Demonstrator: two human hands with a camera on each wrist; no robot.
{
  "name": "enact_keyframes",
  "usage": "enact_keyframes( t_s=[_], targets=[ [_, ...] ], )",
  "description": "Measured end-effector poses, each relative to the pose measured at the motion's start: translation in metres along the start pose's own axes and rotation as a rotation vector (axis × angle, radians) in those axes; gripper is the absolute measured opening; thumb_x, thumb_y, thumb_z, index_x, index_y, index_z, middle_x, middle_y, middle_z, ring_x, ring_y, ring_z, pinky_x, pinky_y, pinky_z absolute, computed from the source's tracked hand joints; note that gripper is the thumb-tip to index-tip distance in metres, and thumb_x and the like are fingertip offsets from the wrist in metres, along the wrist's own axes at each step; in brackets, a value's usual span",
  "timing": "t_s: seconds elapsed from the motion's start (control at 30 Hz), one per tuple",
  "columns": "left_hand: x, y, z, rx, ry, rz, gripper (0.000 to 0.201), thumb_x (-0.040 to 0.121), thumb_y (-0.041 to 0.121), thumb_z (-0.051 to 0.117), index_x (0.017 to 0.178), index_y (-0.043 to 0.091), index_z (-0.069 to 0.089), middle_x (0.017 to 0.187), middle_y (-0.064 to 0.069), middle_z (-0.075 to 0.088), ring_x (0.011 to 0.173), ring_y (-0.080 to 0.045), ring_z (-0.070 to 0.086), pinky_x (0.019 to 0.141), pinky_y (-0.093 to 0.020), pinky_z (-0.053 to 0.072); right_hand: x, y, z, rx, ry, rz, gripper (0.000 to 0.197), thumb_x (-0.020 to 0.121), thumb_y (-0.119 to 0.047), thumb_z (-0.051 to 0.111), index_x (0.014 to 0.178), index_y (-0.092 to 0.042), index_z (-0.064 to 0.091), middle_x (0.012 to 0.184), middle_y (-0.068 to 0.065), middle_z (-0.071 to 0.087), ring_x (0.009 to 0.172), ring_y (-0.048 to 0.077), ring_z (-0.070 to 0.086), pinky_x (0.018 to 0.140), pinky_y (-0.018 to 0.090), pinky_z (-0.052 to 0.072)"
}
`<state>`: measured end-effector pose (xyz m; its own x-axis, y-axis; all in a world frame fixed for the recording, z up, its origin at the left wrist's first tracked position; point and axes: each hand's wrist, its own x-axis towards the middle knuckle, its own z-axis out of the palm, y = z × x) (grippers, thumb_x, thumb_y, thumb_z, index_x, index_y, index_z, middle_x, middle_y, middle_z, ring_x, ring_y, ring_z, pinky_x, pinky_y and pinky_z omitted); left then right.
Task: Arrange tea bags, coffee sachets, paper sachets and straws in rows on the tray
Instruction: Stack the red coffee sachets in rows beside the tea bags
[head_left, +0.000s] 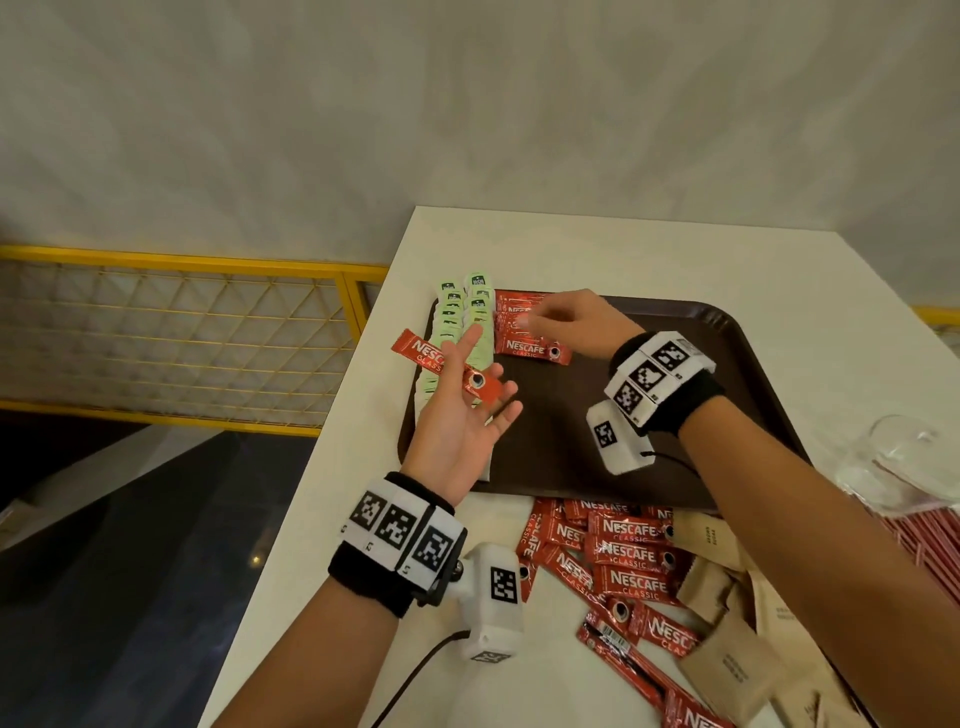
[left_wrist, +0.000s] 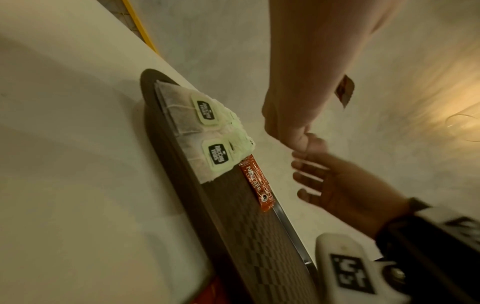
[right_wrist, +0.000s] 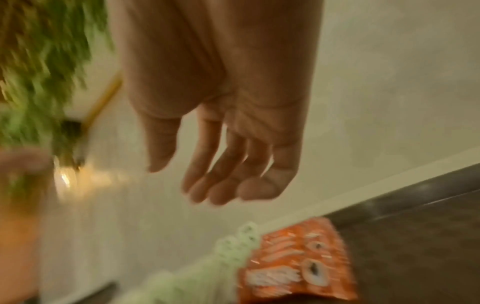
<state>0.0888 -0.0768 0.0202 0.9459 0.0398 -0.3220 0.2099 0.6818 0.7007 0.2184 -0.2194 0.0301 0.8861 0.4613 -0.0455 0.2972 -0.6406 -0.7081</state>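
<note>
Lying across the upturned left hand (head_left: 464, 415) in the head view, a red coffee sachet (head_left: 448, 366) is being carried over the left edge of the dark tray (head_left: 675, 395); the fingers are seen straight and spread, not wrapped round it. Two rows of green-tagged tea bags (head_left: 462, 322) are being kept along the tray's left side, and a row of red coffee sachets (head_left: 530, 332) just beside them is being touched by the right hand (head_left: 566, 322), whose fingers are bent downward; whether one is being pinched cannot be told. Loose red sachets (head_left: 623, 561), brown paper sachets (head_left: 727, 623) and red straws (head_left: 919, 540) are being kept on the white table (head_left: 623, 249) near the tray.

In the left wrist view, the left hand (left_wrist: 306, 86) is being shown palm-side, with one end of the sachet projecting past it. The right hand (left_wrist: 337, 185) is being held over the tray (left_wrist: 246, 216).

In the right wrist view, heavily blurred, the right hand (right_wrist: 221, 123) is being shown with relaxed fingers, holding nothing, above the row.
</note>
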Motion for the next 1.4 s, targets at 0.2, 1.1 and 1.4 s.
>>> enact_keyframes(
  t_s=[0.2,1.1,1.4],
  targets=[
    [-0.005,-0.004,0.013,0.098,-0.119,0.056,0.039,0.096,0.055,0.025,0.13,0.049,0.042,0.135,0.0,0.05,0.109,-0.016,0.055,0.088,-0.036,0.046,-0.044,-0.051,0.011,0.33,-0.408,-0.155,0.006,0.088,-0.012,0.061,0.089,-0.009,0.065,0.075,0.009,0.062,0.063,0.013,0.058,0.055,0.018,0.047],
    [0.084,-0.02,0.041,2.386,-0.202,0.002,0.072,0.094,0.056,0.036,0.149,0.013,0.018,0.158,-0.007,0.01,0.146,-0.024,0.001,0.113,-0.055,0.009,0.034,0.066,0.004,0.006,0.008,0.467,0.028,0.071,-0.021,0.081,0.068,-0.016,0.053,0.069,-0.002,0.057,0.066,0.011,0.053,0.063,0.024,0.046],
    [0.082,-0.042,0.047,2.477,-0.229,-0.153,0.088,0.089,0.07,0.028,0.151,0.01,0.01,0.159,-0.01,-0.003,0.146,-0.024,-0.008,0.112,-0.057,-0.008,0.035,0.066,0.004,-0.009,0.032,0.442,0.035,0.072,-0.022,0.08,0.072,-0.018,0.045,0.096,0.006,0.063,0.088,0.02,0.06,0.089,0.038,0.053]
  ],
)
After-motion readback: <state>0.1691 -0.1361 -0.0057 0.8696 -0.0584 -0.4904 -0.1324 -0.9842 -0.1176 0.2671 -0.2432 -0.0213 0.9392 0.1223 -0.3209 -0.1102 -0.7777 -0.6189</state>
